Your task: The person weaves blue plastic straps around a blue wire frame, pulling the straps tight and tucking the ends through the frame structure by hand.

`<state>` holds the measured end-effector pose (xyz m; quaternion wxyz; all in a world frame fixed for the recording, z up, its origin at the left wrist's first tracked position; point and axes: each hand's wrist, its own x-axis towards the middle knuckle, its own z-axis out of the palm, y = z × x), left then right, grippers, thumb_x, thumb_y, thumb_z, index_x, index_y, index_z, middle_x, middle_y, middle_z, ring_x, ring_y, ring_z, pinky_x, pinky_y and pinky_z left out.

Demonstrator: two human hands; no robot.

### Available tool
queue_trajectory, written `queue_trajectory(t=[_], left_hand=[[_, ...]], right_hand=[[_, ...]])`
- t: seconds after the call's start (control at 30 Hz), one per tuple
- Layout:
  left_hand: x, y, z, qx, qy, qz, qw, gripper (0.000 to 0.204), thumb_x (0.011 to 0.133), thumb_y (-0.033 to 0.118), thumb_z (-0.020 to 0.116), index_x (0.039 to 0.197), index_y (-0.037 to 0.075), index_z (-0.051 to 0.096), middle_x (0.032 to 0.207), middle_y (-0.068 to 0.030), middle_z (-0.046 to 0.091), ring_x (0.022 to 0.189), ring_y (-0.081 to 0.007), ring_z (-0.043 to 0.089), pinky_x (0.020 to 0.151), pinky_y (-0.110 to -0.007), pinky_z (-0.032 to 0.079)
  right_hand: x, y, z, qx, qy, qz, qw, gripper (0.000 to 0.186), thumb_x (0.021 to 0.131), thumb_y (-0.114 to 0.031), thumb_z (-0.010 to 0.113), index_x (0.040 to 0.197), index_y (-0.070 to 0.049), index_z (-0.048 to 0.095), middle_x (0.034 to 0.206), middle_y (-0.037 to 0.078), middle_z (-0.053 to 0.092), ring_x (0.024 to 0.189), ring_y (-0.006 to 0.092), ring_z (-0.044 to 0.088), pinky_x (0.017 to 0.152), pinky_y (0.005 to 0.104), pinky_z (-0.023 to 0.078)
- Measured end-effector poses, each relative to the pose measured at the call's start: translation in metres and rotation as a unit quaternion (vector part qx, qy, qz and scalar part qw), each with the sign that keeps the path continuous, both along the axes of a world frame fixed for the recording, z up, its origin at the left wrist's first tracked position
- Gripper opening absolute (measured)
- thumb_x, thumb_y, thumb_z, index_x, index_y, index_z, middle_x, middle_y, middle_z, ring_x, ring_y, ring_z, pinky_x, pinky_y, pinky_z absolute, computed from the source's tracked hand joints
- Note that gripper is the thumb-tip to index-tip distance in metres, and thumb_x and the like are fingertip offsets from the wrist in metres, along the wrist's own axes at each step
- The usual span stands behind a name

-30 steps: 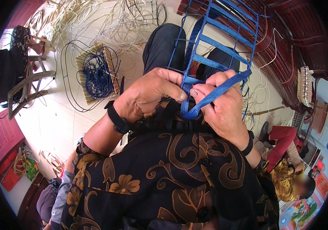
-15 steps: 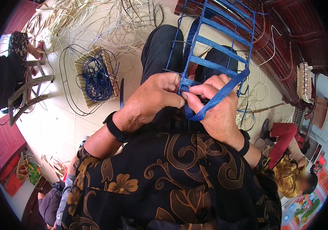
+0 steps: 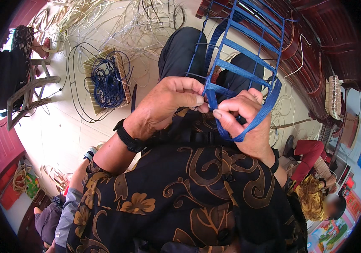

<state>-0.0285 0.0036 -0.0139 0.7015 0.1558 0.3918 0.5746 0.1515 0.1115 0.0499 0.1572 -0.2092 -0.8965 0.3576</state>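
A long blue frame with rungs of flat woven strip [image 3: 241, 71] stands over my knees. My left hand [image 3: 170, 105] is closed on its near left corner, thumb and fingers pinching where the strip wraps the upright. My right hand [image 3: 243, 122] is closed on the blue strip [image 3: 215, 105], thumb against forefinger just right of and slightly below my left fingertips. A loose loop of that strip runs from the frame's right side down across my right hand.
A slatted basket [image 3: 90, 71] of blue cord lies left, beside a wooden stool [image 3: 18, 97]. Pale strands [image 3: 71, 19] litter the floor ahead. A carved dark wooden bench [image 3: 336, 46] is at right. A seated person in red trousers [image 3: 307, 156] is lower right; another person [image 3: 47, 223] is lower left.
My right hand has shifted slightly down and right, drawing the strip away from the corner. The loop has swung right, while my left hand remains at the corner.
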Motion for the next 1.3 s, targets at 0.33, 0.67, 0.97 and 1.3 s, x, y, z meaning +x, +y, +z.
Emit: queue_trajectory(t=[0.33, 0.67, 0.97, 1.3], left_hand=[[0.003, 0.002, 0.008, 0.001, 0.05, -0.056, 0.997, 0.021, 0.085, 0.004, 0.063, 0.105, -0.001, 0.067, 0.093, -0.0072, 0.07, 0.084, -0.011, 0.064, 0.07, -0.021, 0.045], [0.006, -0.003, -0.001, 0.042, 0.012, 0.042, 0.998, 0.016, 0.086, -0.001, 0.058, 0.101, -0.002, 0.065, 0.094, -0.0083, 0.067, 0.083, -0.0128, 0.061, 0.072, -0.025, 0.048], [0.023, -0.051, 0.046, -0.095, 0.309, 0.061, 0.944, 0.023, 0.089, 0.022, 0.071, 0.078, 0.002, 0.071, 0.068, 0.0021, 0.062, 0.063, -0.0021, 0.051, 0.055, -0.023, 0.041], [0.041, -0.032, 0.035, 0.014, 0.028, -0.017, 0.999, 0.016, 0.097, 0.02, 0.06, 0.093, 0.006, 0.064, 0.072, 0.0018, 0.06, 0.061, -0.0039, 0.052, 0.055, -0.02, 0.039]], right_hand=[[-0.013, 0.002, -0.003, -0.04, -0.006, -0.061, 0.997, 0.009, 0.078, -0.009, 0.073, 0.082, -0.009, 0.065, 0.074, 0.003, 0.063, 0.067, 0.0212, 0.055, 0.07, 0.0339, 0.039], [-0.002, 0.012, 0.014, -0.103, -0.041, -0.084, 0.99, 0.01, 0.078, -0.009, 0.074, 0.082, -0.006, 0.066, 0.072, 0.005, 0.063, 0.073, 0.0224, 0.056, 0.065, 0.0353, 0.043], [0.012, -0.008, 0.024, 0.018, -0.095, -0.002, 0.995, 0.005, 0.081, -0.015, 0.068, 0.083, -0.013, 0.063, 0.091, 0.004, 0.068, 0.079, 0.0273, 0.055, 0.079, 0.0421, 0.037], [-0.005, -0.013, 0.011, -0.035, 0.094, -0.026, 0.995, 0.013, 0.072, -0.006, 0.075, 0.077, -0.006, 0.063, 0.084, 0.007, 0.057, 0.083, 0.0264, 0.054, 0.075, 0.0377, 0.041]])
